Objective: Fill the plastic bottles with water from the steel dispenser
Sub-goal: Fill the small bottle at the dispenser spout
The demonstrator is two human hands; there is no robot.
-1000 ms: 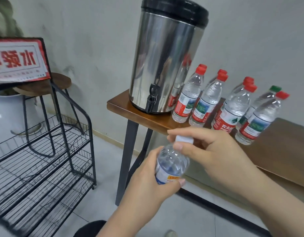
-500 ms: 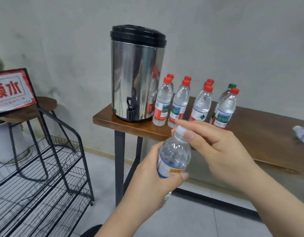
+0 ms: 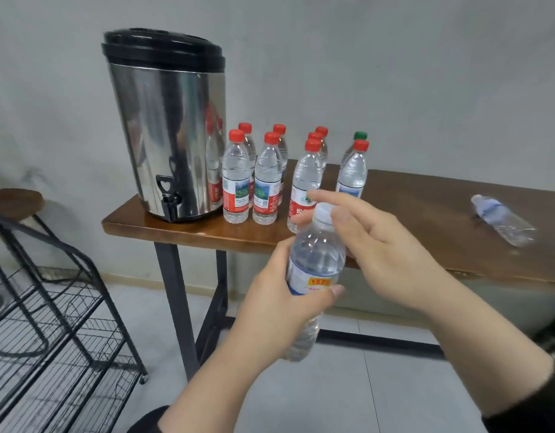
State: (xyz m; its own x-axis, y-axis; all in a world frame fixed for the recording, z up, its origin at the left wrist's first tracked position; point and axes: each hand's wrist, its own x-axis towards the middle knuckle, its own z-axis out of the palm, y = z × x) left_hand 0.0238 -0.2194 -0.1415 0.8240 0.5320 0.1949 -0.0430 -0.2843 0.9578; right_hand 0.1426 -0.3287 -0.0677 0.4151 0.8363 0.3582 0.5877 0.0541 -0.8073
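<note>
Clear plastic bottle (image 3: 313, 264) gripped around its middle by left hand (image 3: 279, 307); right hand (image 3: 382, 245) pinches its white cap (image 3: 324, 212).

This looks like a plain back room or small shop's utility corner rather than a home. A bare grey plastered wall (image 3: 395, 73) rises behind a dark wooden table (image 3: 426, 214) on black metal legs, over a pale tiled floor (image 3: 301, 401). On the table's left end stands a large steel dispenser (image 3: 169, 126), with a cluster of capped bottles (image 3: 266, 179) just beside it. Left of the table stands a black wire rack (image 3: 51, 323).
</note>
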